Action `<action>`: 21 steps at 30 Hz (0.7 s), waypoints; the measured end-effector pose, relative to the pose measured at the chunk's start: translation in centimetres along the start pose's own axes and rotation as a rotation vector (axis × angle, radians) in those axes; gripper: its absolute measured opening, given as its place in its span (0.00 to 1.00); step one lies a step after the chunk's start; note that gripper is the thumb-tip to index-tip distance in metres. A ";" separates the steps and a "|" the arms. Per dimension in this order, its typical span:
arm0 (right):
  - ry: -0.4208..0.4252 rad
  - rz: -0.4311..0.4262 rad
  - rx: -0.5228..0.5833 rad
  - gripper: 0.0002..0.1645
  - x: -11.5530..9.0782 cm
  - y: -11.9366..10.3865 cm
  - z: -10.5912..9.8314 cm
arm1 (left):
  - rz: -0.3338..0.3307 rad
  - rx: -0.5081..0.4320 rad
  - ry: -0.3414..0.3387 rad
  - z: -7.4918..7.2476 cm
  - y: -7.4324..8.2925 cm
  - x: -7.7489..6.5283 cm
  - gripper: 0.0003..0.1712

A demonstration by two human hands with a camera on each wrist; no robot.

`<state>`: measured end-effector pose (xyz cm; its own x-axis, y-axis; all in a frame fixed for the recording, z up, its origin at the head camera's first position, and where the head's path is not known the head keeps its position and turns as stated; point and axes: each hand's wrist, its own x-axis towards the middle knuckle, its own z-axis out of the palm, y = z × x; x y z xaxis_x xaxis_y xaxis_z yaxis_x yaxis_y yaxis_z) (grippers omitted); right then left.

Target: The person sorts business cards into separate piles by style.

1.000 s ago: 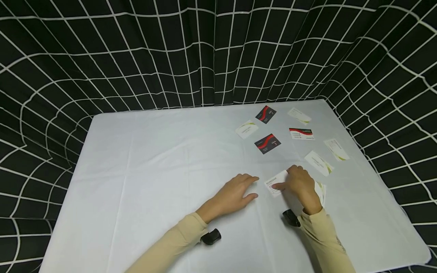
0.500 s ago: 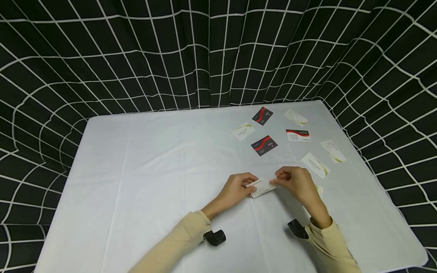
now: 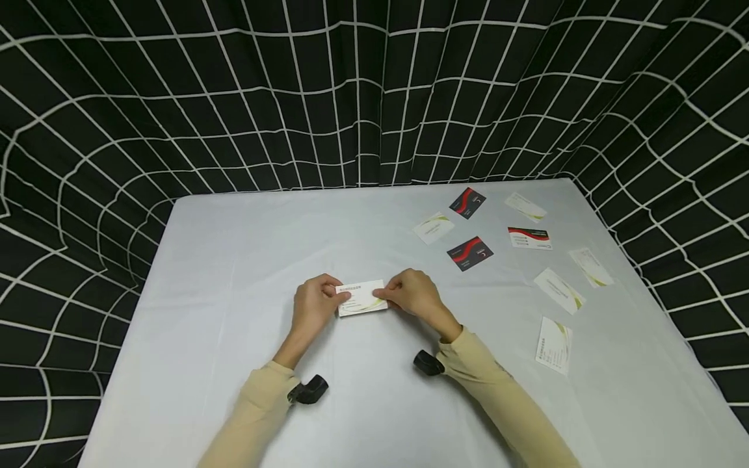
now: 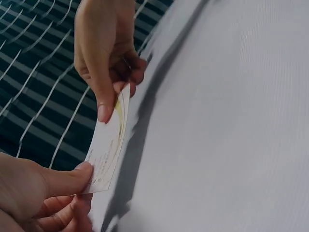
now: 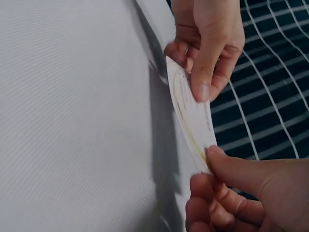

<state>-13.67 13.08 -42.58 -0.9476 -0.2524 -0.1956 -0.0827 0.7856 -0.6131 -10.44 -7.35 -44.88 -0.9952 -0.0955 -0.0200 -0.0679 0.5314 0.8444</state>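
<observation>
Both hands hold one white card (image 3: 362,298) above the white table (image 3: 234,260), near its middle and a little toward the person. The left hand (image 3: 315,307) pinches the card's left short edge between thumb and curled fingers (image 4: 72,176), and the right hand (image 3: 412,294) pinches the right short edge the same way, thumb on the printed face and fingers (image 5: 212,203) curled behind. The card's long axis runs left to right across the person's view, roughly parallel to the near table edge, with its printed face turned up toward the head camera; small lines of text sit on the left part and a thin yellow-green curve sweeps along the lower edge. In both wrist views the card stands clear of the cloth and casts a dark shadow on it, so it is lifted, not lying flat. Well apart from it, on the far right part of the table, other cards lie flat: two black-and-red cards (image 3: 469,253), a white card with a red band (image 3: 529,238), and several white cards with green marks (image 3: 554,344). A black curtain with a white grid (image 3: 351,97) hangs around the table on three sides.
</observation>
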 end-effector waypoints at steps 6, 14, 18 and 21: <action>0.001 -0.002 -0.069 0.19 2.6 -2.2 1.6 | -0.028 0.108 0.068 -1.6 -1.5 1.6 0.15; 0.040 0.000 -0.075 0.18 4.0 -2.8 3.0 | 0.008 0.127 0.086 -2.0 -2.4 2.9 0.16; 0.067 -0.033 -0.113 0.21 4.2 -3.3 4.0 | 0.038 0.174 0.098 -2.6 -3.2 2.8 0.17; 0.100 -0.057 -0.185 0.24 4.5 -3.8 4.7 | 0.054 0.224 0.108 -3.1 -3.6 2.6 0.16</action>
<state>-16.13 6.29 -44.73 -0.9650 -0.2489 -0.0822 -0.1831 0.8644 -0.4682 -12.57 -12.14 -46.32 -0.9854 -0.1448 0.0900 -0.0403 0.7105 0.7026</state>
